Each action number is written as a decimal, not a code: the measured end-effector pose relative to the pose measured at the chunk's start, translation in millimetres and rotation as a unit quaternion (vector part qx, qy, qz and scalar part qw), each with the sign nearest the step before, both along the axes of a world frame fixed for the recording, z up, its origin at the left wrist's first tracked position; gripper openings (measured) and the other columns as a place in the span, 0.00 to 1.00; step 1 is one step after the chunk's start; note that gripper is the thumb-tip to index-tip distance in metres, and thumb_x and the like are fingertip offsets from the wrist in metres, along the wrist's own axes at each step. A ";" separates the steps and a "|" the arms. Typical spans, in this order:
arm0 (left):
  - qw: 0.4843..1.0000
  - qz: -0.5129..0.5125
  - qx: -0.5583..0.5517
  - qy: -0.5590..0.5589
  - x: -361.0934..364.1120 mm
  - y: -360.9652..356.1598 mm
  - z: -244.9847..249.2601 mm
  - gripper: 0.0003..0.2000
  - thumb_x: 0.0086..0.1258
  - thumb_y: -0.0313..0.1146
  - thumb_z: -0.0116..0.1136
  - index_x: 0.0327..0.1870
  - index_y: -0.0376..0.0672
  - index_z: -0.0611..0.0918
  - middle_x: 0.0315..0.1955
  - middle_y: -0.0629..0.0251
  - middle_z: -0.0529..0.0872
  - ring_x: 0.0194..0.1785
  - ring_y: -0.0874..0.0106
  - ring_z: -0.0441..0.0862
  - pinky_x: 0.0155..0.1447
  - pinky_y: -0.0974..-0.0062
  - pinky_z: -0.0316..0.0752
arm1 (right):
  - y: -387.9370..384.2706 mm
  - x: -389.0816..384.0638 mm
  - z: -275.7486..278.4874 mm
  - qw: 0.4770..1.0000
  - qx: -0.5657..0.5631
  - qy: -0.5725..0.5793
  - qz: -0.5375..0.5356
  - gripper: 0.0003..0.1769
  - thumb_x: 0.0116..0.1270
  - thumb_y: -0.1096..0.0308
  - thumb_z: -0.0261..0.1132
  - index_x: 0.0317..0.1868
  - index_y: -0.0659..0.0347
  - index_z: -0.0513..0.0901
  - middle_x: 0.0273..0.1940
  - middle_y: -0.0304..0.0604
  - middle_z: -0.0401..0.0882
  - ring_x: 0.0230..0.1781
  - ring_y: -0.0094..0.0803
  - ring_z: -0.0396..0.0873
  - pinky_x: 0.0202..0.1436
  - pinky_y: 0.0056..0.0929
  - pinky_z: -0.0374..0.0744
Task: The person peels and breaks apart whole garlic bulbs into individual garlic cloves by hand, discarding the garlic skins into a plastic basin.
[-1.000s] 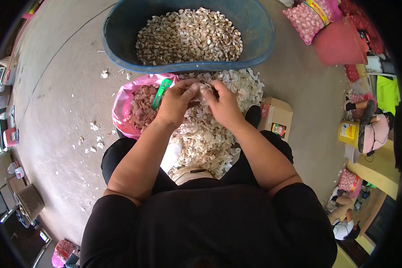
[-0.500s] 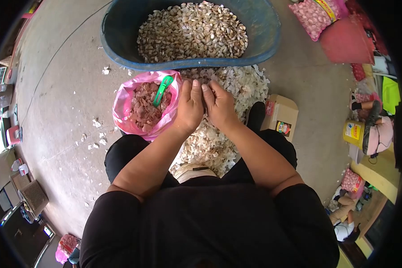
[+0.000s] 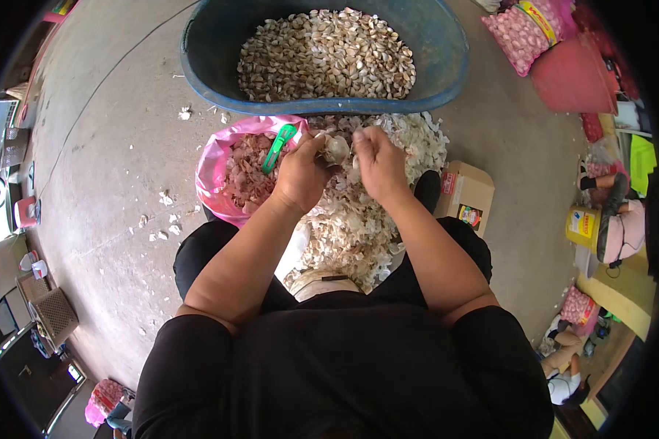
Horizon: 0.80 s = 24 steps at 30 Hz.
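My left hand (image 3: 304,174) is closed round a pale garlic bulb (image 3: 335,151), which shows between its thumb and fingers. My right hand (image 3: 381,167) is a short way to the right, its fingers curled in; whatever it may grip is hidden. Below both hands lies a heap of papery garlic skins (image 3: 351,230). Beside my left hand is a pink plastic bag (image 3: 211,172) of reddish-brown skins, with a green clip-like tool (image 3: 278,146) on top. Just beyond the hands stands a big blue tub (image 3: 439,55) holding many loose garlic cloves (image 3: 326,58).
A cardboard box (image 3: 470,192) lies by my right foot. Farther right are a net sack of garlic (image 3: 520,36), a red tub (image 3: 575,77), a yellow bucket (image 3: 583,225) and a seated person (image 3: 622,230). Scraps of skin (image 3: 165,199) litter the concrete floor on the left.
My hands were together with the thumbs side by side; now they are apart, and the garlic bulb shows in the left. The view has shifted slightly.
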State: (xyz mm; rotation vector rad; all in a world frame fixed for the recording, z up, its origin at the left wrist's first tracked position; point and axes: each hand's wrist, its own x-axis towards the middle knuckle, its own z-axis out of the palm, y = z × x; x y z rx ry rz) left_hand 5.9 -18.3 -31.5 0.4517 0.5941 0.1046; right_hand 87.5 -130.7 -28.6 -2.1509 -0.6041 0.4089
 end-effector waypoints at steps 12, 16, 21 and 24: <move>0.997 0.039 0.009 0.062 10.2 -11.8 -5.8 0.13 0.69 0.45 0.42 0.38 0.45 0.72 0.29 0.67 0.76 0.32 0.71 0.75 0.39 0.71 0.71 | 14.1 -11.1 -25.7 0.993 0.103 -0.031 -0.052 0.04 0.60 0.71 0.56 0.30 0.62 0.72 0.21 0.50 0.74 0.20 0.46 0.72 0.22 0.33 0.69; 0.998 -0.018 -0.039 0.050 8.3 -5.6 -3.0 0.13 0.69 0.43 0.43 0.40 0.42 0.71 0.27 0.68 0.76 0.30 0.71 0.75 0.37 0.72 0.70 | 0.5 17.0 -32.3 0.994 0.008 -0.097 -0.044 0.07 0.59 0.67 0.59 0.30 0.62 0.76 0.27 0.50 0.76 0.27 0.43 0.75 0.30 0.35 0.71; 0.984 -0.147 0.098 0.028 3.2 -1.8 1.2 0.10 0.65 0.31 0.48 0.45 0.38 0.70 0.35 0.64 0.76 0.35 0.72 0.76 0.41 0.73 0.71 | 3.6 2.9 -7.0 0.993 0.107 0.057 0.013 0.13 0.63 0.61 0.56 0.30 0.63 0.76 0.24 0.49 0.74 0.26 0.44 0.74 0.32 0.34 0.72; 0.983 -0.129 0.121 0.046 -0.2 3.9 -3.6 0.16 0.62 0.24 0.49 0.52 0.38 0.67 0.41 0.62 0.74 0.41 0.73 0.75 0.44 0.75 0.71 | 0.4 8.1 2.5 0.958 0.109 0.262 -0.034 0.16 0.64 0.58 0.56 0.30 0.64 0.75 0.23 0.44 0.74 0.25 0.36 0.73 0.31 0.32 0.72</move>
